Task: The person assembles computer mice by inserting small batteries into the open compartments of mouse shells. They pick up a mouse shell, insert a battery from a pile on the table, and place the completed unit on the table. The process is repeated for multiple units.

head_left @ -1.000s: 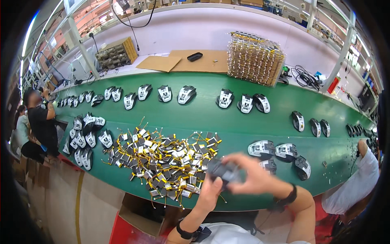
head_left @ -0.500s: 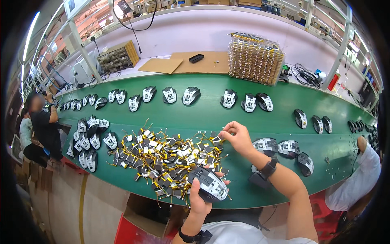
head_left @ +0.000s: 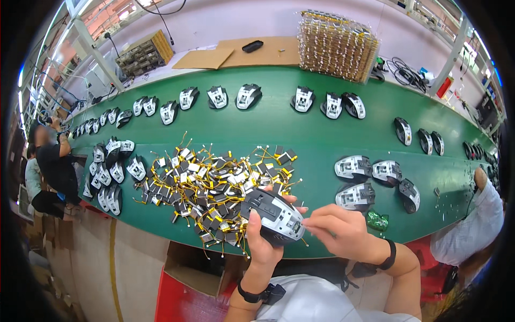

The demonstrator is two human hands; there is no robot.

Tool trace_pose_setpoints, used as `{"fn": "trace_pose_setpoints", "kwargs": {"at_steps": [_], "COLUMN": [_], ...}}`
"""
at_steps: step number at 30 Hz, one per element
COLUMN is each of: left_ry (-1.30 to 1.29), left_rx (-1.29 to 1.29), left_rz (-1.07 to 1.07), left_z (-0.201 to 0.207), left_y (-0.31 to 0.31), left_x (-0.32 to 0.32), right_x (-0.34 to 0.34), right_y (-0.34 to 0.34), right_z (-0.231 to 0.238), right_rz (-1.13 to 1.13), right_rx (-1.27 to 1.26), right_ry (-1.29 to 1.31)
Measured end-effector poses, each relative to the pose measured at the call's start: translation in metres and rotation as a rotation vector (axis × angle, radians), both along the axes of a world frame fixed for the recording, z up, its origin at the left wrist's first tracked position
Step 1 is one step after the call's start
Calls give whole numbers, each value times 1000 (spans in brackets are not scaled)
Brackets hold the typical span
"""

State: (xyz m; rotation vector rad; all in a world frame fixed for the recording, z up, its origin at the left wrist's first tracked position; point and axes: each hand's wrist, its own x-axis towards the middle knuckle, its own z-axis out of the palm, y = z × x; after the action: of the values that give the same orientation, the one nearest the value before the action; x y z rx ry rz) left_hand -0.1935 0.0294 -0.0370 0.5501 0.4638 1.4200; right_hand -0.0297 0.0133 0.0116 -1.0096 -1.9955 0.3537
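Note:
My left hand point(head_left: 264, 236) holds a black-and-white computer mouse point(head_left: 276, 216) at the bench's front edge, with its white inner side turned up and a small green board showing in it. My right hand point(head_left: 343, 231) is closed in a pinch at the mouse's right end; whatever the fingertips hold is too small to make out. Just behind and left of the mouse lies a loose heap of small battery packs point(head_left: 188, 180) with yellow tape and thin leads. Several partly built mice point(head_left: 355, 197) rest right of my hands, beside a small green packet point(head_left: 377, 220).
Further mice point(head_left: 249, 96) stand in a row along the green bench point(head_left: 279, 124), and more cluster point(head_left: 111, 199) at the left. A stack of trays point(head_left: 337, 47) and flat cardboard point(head_left: 204, 58) sit at the back. A co-worker's sleeve point(head_left: 465, 225) reaches in at right; people stand far left.
My right hand has come from the heap's far right edge down to the mouse in my left hand. The left hand still holds the mouse. The whole view has shifted slightly.

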Motion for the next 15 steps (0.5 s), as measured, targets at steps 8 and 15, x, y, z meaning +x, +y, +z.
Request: {"fn": "trace_pose_setpoints", "kwargs": {"at_steps": [8, 15], "left_ry": [7, 25], "left_rx": [-62, -96], "left_rz": [-65, -104], "left_z": [5, 6], "left_y": [-6, -7], "left_x": [9, 13], "right_x": [2, 11], "right_y": [-8, -9], "right_z": [-22, -26], "right_rz": [-91, 21], "right_rx": [204, 336], "right_ry": [-5, -149]}}
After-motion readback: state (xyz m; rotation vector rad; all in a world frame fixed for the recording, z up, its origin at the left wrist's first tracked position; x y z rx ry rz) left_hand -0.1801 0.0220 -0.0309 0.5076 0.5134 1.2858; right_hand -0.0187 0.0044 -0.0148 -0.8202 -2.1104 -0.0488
